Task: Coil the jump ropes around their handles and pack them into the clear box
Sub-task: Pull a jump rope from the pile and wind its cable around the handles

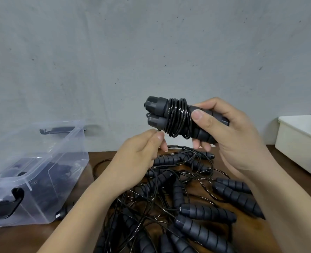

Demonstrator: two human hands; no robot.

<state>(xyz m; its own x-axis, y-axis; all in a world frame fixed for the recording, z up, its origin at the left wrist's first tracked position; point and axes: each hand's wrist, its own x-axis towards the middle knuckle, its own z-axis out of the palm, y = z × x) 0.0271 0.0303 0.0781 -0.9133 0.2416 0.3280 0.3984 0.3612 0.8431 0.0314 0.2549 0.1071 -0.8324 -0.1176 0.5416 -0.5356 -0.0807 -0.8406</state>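
Evidently the winding step is near its end for one rope. The right hand (229,136) grips a pair of grey handles (156,110) held side by side, its fingers curled round their foam grips and its thumb (200,117) pressed flat across them. Just beyond the thumb tip, toward the handles' cap ends, sits a tight coil (178,117) of black cord, many turns deep.

The left hand (138,157) is below and beside the coil. Its thumb and forefinger pinch the free end of the cord (158,130), just beside the lowest turns. The other fingers curl loosely beneath. How much slack is left I cannot tell, but it looks very short.

By my judgement the next move is to secure that end. It should be tucked under a turn or pulled snug, while the right thumb keeps the coil from springing loose. Then the bundle goes to the clear box (72,154), which stands open well off to the outer side of the left fingers. Dark bundles already lie inside it.

Under both hands, on the wooden table (14,240), lies a tangled pile of unwound ropes (187,198), so much of the task remains. A white tub (300,139) stands beyond the right hand's knuckles.
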